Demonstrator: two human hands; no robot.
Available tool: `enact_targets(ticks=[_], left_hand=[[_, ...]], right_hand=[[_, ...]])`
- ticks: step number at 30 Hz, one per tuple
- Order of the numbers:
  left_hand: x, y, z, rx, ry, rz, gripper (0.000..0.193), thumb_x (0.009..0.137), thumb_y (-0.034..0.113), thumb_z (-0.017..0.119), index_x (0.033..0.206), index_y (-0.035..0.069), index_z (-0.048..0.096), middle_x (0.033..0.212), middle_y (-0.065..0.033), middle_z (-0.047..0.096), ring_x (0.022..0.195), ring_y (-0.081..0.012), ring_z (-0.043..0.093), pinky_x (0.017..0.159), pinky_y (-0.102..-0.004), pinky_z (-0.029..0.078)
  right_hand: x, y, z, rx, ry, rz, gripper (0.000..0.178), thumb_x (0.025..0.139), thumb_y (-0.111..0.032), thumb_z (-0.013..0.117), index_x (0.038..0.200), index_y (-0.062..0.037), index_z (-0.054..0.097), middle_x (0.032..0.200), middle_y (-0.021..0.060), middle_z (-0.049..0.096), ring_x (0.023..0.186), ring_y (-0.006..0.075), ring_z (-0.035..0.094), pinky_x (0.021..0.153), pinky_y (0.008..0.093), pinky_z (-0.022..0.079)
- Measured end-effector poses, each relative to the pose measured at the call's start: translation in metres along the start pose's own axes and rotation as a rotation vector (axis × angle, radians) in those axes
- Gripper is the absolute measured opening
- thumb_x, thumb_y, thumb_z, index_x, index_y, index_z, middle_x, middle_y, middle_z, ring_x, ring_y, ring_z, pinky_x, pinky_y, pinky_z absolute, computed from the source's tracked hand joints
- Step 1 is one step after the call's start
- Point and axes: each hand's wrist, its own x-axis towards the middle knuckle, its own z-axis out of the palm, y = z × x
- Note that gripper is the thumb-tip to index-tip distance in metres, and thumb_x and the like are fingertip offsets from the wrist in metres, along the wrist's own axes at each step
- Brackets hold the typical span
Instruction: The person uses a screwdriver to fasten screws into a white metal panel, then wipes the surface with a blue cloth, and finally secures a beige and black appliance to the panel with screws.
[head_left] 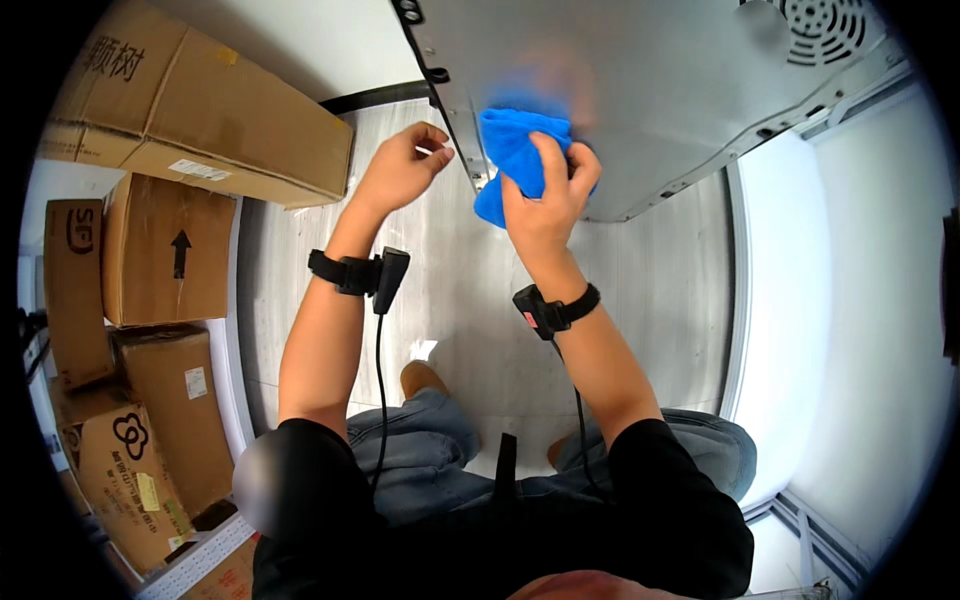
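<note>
A bunched blue cloth (515, 145) is pressed against the shiny face of a large metal cabinet (650, 110). My right hand (548, 205) grips that cloth, thumb and fingers closed round its folds, and the metal mirrors its blue. Beside the cabinet's left edge, my left hand (402, 168) holds nothing I can see. Its fingers are loosely curled, with a gap between thumb and forefinger. Whether its fingertips touch the edge I cannot tell.
Several cardboard boxes (165, 250) are stacked along the left. Round vent slots (822, 25) pierce the cabinet at upper right. A white panel (785, 300) stands at the right. Both wrists wear black straps with small devices, whose cables (380, 400) hang toward my lap. The floor (470, 290) is pale wood-look.
</note>
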Motion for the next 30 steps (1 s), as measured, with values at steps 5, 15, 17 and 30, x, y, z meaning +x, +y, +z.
enact_targets(ticks=[5,15,17,30], left_hand=[[0.01,0.054,-0.045,-0.108,0.057,0.162,0.024,0.084,0.012,0.062,0.105,-0.001,0.061,0.093,-0.009,0.067,0.084,-0.0185,0.065,0.077,-0.0306,0.051],[0.001,0.106,-0.056,0.236,0.169,0.213,0.045,0.077,0.024,0.073,0.108,-0.002,0.054,0.099,-0.0183,0.067,0.089,-0.0317,0.066,0.078,-0.038,0.051],[0.004,0.108,-0.05,0.299,0.228,0.268,0.053,0.076,0.026,0.077,0.111,-0.003,0.051,0.092,-0.0201,0.067,0.086,-0.0339,0.067,0.075,-0.0389,0.052],[0.005,0.101,-0.043,0.202,0.274,0.335,0.044,0.077,0.013,0.074,0.112,0.002,0.049,0.078,-0.0136,0.068,0.07,-0.0286,0.066,0.067,-0.0358,0.05]], right_hand=[[0.057,-0.039,-0.015,-0.11,-0.101,-0.209,0.058,0.06,0.0,0.075,0.114,-0.0164,0.061,0.103,0.0119,0.043,0.09,0.0289,0.049,0.075,0.037,0.045],[0.076,0.002,-0.085,-0.35,0.123,0.132,0.057,0.064,-0.004,0.071,0.118,-0.0168,0.059,0.103,0.0128,0.045,0.092,0.0296,0.052,0.079,0.0394,0.045],[0.066,-0.008,-0.065,-0.296,0.028,0.024,0.056,0.063,-0.006,0.07,0.117,-0.018,0.058,0.104,0.0146,0.046,0.093,0.0326,0.052,0.078,0.0413,0.045],[0.09,0.02,-0.13,-0.383,0.078,0.13,0.05,0.066,-0.008,0.072,0.114,-0.0152,0.062,0.098,0.015,0.048,0.086,0.0312,0.055,0.074,0.0372,0.048]])
